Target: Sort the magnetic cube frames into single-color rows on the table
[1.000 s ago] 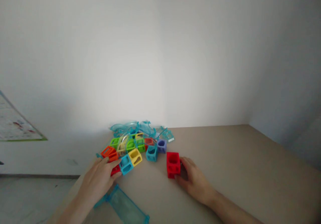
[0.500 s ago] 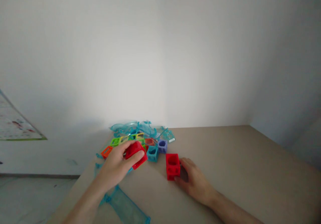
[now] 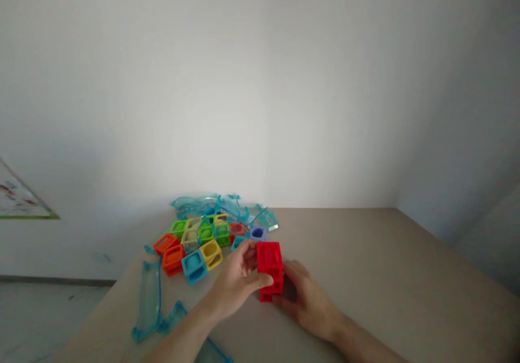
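Two red blocks form a short stack on the tabletop in front of me. My left hand (image 3: 239, 276) grips the upper red block (image 3: 268, 255) from the left, thumb across its near side. Under it stands the lower red block (image 3: 266, 296), partly covered by my left thumb. My right hand (image 3: 303, 298) holds the lower block from the right, fingers behind it and thumb at its front. Just left of my left hand sit a yellow block (image 3: 212, 254) and a blue block (image 3: 194, 267).
Green, orange and yellow blocks, such as an orange one (image 3: 173, 260), cluster at the left, with a purple block (image 3: 258, 233) behind the stack. Clear teal track pieces (image 3: 203, 205) lie against the wall; another (image 3: 149, 295) lies near the left table edge.
My left hand has moved right with its red block and set it on top of the other one. My right hand stays at the lower block. The view has shifted slightly.
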{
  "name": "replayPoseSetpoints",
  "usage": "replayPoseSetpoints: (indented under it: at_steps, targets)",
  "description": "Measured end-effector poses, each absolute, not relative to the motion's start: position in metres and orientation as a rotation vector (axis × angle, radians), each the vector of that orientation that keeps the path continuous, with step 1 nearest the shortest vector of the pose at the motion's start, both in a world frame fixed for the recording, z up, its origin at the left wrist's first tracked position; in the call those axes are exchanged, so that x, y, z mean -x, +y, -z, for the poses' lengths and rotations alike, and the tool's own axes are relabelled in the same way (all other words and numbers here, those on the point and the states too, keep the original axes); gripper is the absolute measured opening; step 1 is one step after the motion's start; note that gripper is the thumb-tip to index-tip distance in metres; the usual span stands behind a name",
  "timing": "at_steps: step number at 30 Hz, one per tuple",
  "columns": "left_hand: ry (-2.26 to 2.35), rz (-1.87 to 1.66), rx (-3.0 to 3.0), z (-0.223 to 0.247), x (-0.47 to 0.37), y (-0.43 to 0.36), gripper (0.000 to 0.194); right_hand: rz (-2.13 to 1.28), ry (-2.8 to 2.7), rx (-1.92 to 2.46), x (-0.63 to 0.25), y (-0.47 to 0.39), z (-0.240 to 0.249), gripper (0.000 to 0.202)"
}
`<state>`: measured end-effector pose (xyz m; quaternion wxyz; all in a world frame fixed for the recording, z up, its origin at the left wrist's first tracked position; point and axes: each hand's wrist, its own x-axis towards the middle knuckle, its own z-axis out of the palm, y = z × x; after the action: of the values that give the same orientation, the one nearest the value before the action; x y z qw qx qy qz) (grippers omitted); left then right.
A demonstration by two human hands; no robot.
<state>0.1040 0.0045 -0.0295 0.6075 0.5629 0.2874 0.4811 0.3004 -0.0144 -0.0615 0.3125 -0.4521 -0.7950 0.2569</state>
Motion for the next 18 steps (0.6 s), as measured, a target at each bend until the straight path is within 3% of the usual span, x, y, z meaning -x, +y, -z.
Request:
replayPoseSetpoints:
  at_steps: [7,11,18]
  targets:
    - [0.77,-0.945,-1.508,0.025,-0.099,-0.004,0.057,-0.69,-2.099,1.154,-0.301,-0.015,0.058,0.029]
    - [0.783,-0.968,-1.498,0.021,-0.094,-0.004,0.048,-0.754,-2.077,1.118,-0.303,-0.017,0.056,0.033]
    - [0.769,-1.093,-1.239,0.023,-0.082,0.006,0.029,-1.234,-1.765,0.919,-0.3,-0.024,0.053,0.036]
